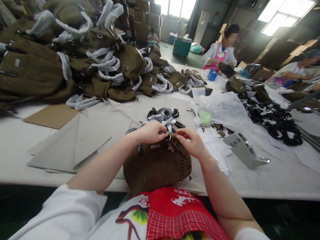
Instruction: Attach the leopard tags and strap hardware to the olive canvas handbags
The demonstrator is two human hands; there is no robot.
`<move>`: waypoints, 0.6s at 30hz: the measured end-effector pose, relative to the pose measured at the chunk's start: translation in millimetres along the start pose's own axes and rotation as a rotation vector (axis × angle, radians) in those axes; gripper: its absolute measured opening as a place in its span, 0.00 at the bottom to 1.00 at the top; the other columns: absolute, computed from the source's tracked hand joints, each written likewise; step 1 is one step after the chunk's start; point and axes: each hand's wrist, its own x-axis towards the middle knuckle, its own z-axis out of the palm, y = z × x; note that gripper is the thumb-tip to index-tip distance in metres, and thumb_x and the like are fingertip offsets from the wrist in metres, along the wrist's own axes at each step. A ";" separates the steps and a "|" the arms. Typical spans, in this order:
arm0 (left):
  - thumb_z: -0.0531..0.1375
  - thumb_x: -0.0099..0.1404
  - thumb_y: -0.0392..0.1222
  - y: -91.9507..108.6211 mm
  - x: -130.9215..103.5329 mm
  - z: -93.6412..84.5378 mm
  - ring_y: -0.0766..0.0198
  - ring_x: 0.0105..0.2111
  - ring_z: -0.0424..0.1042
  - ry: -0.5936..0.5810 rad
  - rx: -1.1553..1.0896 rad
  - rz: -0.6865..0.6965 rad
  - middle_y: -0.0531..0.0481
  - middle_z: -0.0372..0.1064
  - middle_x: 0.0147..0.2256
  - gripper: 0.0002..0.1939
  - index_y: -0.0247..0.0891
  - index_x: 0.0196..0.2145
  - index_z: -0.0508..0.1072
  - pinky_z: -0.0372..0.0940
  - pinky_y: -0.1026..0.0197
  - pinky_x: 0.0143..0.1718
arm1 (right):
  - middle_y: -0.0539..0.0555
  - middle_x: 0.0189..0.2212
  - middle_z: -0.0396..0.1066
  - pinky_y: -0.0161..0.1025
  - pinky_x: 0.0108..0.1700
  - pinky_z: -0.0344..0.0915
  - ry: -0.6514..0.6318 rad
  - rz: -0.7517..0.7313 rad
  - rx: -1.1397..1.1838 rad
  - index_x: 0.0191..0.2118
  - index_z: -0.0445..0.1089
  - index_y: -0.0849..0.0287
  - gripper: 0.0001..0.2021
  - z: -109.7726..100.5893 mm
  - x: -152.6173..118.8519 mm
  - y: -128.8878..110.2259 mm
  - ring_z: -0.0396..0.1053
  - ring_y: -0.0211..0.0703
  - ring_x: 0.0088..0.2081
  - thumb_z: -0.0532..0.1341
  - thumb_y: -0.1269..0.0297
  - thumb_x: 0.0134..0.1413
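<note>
An olive-brown fabric handbag (155,166) stands at the table edge, close against my apron. At its top, my left hand (151,132) is closed in a pinch at a metal ring (169,137). From this ring hangs a bag charm (172,146) with dark beaded cords (185,163) that drape down the bag's front. Beside the ring, my right hand (192,141) has its thumb and fingers closed at the bag's upper edge. The fingertips partly hide what they pinch. Coiled straps in white wrapping (163,115) lie just behind the bag.
A large pile of similar bags (100,66) fills the back left. Grey sheets (72,143) and brown cardboard (51,116) lie left. To the right are white gloves (215,150), a tape dispenser (243,150), clear plastic (225,106) and black straps (272,116). Co-workers (221,53) sit beyond.
</note>
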 end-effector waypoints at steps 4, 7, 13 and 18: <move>0.55 0.62 0.44 15.2 -12.6 -13.2 0.62 0.26 0.67 0.044 0.068 0.042 0.50 0.71 0.24 0.11 0.39 0.26 0.74 0.52 0.61 0.27 | 0.57 0.40 0.75 0.45 0.46 0.67 0.109 0.066 -0.103 0.42 0.74 0.59 0.16 -22.3 10.0 7.5 0.72 0.48 0.40 0.60 0.53 0.56; 0.55 0.63 0.43 39.0 -23.3 -21.7 0.60 0.27 0.68 0.050 0.142 0.112 0.49 0.71 0.23 0.12 0.39 0.24 0.71 0.54 0.59 0.29 | 0.59 0.46 0.74 0.47 0.51 0.63 -0.134 0.030 -0.282 0.46 0.74 0.58 0.22 -32.3 22.1 -0.4 0.70 0.53 0.48 0.65 0.49 0.49; 0.57 0.59 0.34 116.1 -63.5 -7.2 0.58 0.26 0.69 0.132 0.281 0.438 0.45 0.72 0.25 0.05 0.36 0.26 0.71 0.59 0.54 0.36 | 0.59 0.36 0.77 0.41 0.38 0.64 -0.814 0.009 -0.522 0.48 0.75 0.59 0.33 -27.7 36.3 -44.5 0.73 0.54 0.36 0.73 0.50 0.31; 0.58 0.59 0.33 128.7 -91.2 13.3 0.61 0.25 0.67 0.192 0.321 0.476 0.49 0.70 0.23 0.05 0.37 0.26 0.68 0.60 0.55 0.35 | 0.57 0.49 0.73 0.39 0.43 0.64 -0.814 -0.048 -0.305 0.66 0.55 0.54 0.46 -11.4 15.8 -55.1 0.72 0.53 0.45 0.69 0.57 0.38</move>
